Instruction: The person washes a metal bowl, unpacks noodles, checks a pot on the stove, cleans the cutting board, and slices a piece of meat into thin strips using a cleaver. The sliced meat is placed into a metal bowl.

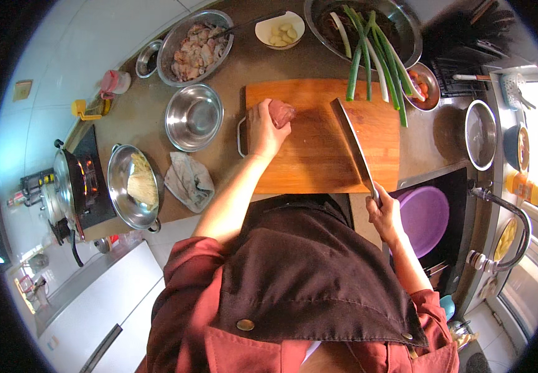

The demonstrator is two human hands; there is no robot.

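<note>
On the left part of a wooden cutting board [306,163], my left hand [267,133] grips a piece of raw dark-red meat [281,113]. My right hand [384,212] is closed around the handle of a kitchen cleaver [354,140] at the board's near right edge. The cleaver's blade extends away from me over the board, seen nearly edge-on, apart from the meat. Whether its edge touches the wood I cannot tell. Several green onion stalks [381,60] lie across a metal basin [416,51], their ends hanging over the board's far right corner.
Left of the board are a steel bowl [194,118], a damp cloth [190,182], a pan of noodles [141,186] and a wok [66,182] over a lit flame. Behind stand a bowl of cut meat [199,51] and peeled garlic [283,35]. A purple basin [422,221] sits in the sink.
</note>
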